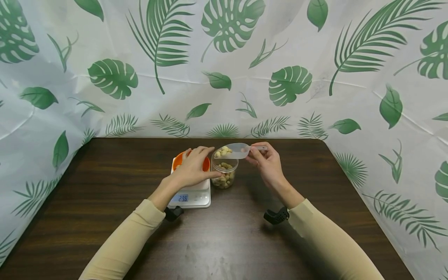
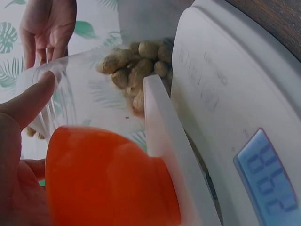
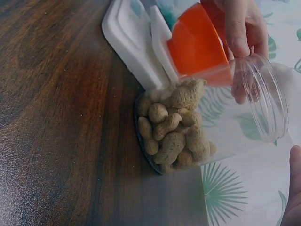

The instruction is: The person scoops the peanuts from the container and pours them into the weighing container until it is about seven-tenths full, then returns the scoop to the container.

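Observation:
My right hand (image 1: 267,161) pinches the handle of a clear plastic scoop (image 1: 239,151). Peanuts (image 1: 223,152) lie in the scoop, held level above the mouth of a clear jar (image 1: 224,171). Unshelled peanuts (image 3: 171,132) fill the jar's lower part. With thumb and fingers on opposite sides of its neck, my left hand (image 1: 190,169) holds the jar. An orange bowl (image 2: 108,179) sits on a white kitchen scale (image 1: 194,199), just left of the jar and partly hidden by that hand. Little of the bowl's inside shows.
The scale's lit display (image 1: 181,198) appears to read 298, any decimal point being unclear. Everything stands near the back of a dark wooden table (image 1: 115,186). Behind it hangs a white leaf-patterned sheet (image 1: 241,89). Black wrist devices (image 1: 276,216) are worn at both cuffs.

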A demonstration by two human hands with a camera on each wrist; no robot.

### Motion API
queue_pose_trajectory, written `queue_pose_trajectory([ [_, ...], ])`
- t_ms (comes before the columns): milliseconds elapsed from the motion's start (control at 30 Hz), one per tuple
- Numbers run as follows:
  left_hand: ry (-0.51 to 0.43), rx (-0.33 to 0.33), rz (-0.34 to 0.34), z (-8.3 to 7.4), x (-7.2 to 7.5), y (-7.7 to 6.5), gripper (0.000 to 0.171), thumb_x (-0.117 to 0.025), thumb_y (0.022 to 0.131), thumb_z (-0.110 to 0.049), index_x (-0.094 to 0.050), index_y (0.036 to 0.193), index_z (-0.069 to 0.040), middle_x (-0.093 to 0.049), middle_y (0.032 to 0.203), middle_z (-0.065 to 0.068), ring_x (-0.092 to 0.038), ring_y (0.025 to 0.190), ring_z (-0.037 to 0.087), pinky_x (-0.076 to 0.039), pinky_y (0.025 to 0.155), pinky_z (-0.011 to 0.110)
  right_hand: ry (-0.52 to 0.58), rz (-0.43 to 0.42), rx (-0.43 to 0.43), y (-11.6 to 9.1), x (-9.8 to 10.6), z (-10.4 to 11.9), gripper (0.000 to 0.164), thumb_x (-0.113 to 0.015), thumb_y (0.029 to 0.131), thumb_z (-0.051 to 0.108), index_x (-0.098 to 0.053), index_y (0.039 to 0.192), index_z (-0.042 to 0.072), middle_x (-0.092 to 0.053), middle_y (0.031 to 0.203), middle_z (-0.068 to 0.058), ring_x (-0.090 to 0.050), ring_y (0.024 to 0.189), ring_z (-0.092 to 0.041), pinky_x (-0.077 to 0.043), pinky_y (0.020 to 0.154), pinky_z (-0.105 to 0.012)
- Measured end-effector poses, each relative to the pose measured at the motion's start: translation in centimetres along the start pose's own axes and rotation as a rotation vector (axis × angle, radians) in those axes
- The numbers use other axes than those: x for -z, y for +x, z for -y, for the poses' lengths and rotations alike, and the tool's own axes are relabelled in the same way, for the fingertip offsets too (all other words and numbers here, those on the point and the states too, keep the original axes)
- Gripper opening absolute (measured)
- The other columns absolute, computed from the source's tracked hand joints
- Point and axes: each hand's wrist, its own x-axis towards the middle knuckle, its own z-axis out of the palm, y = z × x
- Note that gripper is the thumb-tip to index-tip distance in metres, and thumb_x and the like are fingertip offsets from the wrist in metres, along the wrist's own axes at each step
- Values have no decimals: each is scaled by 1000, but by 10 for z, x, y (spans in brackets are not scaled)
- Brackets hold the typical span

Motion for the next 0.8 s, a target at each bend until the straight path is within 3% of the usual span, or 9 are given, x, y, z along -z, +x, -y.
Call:
queue_pose_trajectory([
  [200,-9,1,-24,4,4,-4,86,-78,88,-52,-45,154,-7,-46,153,14,-38,142,33,-13,116,65,11,15,3,1,0,3,7,-60,104,6,-62,110,3,-66,107,-9,-67,104,-20,-55,91,-38],
  [800,-12,25,-15,23,18,-22,86,-79,87,-49,-44,155,-8,-34,158,22,-28,145,40,-8,114,67,-27,59,-4,6,-12,13,6,-60,104,5,-63,109,5,-65,109,-9,-67,108,-22,-54,95,-41],
])
